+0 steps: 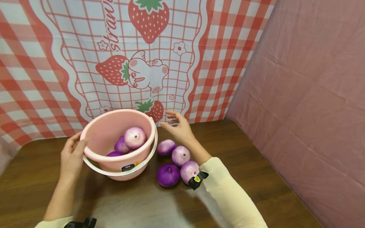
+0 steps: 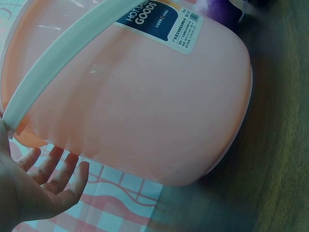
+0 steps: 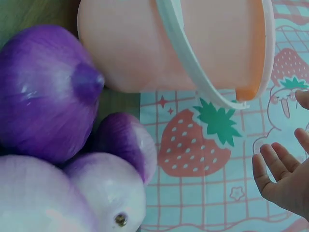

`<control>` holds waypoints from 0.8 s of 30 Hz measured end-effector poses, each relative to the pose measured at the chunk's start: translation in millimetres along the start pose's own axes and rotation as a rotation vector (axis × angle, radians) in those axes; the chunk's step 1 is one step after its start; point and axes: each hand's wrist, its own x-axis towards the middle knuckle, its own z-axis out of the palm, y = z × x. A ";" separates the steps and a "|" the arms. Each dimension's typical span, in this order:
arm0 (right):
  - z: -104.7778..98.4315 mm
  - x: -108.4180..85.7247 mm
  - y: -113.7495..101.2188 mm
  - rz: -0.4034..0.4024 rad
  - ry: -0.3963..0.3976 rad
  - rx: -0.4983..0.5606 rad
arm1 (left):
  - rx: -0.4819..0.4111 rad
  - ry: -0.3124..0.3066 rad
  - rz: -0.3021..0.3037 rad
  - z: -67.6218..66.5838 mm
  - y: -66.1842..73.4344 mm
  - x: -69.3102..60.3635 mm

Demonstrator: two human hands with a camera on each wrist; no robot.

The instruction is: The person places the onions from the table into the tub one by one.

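A pink plastic bucket [image 1: 117, 126] with a white handle [image 1: 111, 173] stands on the table, and several onions [image 1: 135, 138] lie inside it. My left hand [image 1: 72, 155] grips the bucket's left rim, thumb on the rim and fingers outside. In the left wrist view that hand [image 2: 48, 186] is beside the rim, where the handle joins. My right hand [image 1: 180, 129] is raised to the right of the bucket, fingers apart, holding nothing. Below it, several purple onions [image 1: 169, 175] sit together on the table, right of the bucket; the right wrist view shows a dark onion [image 3: 46, 92] up close.
The wooden table [image 1: 239, 152] ends at a checked cloth [image 1: 222, 63] with strawberry prints hanging at the back. A plain pink cloth [image 1: 308, 95] hangs along the right side. Black straps [image 1: 198, 180] are on both wrists.
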 end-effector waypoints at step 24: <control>-28.9 -15.4 48.0 0.083 -0.031 -0.155 | 0.030 -0.002 -0.016 -0.4 -0.1 0.6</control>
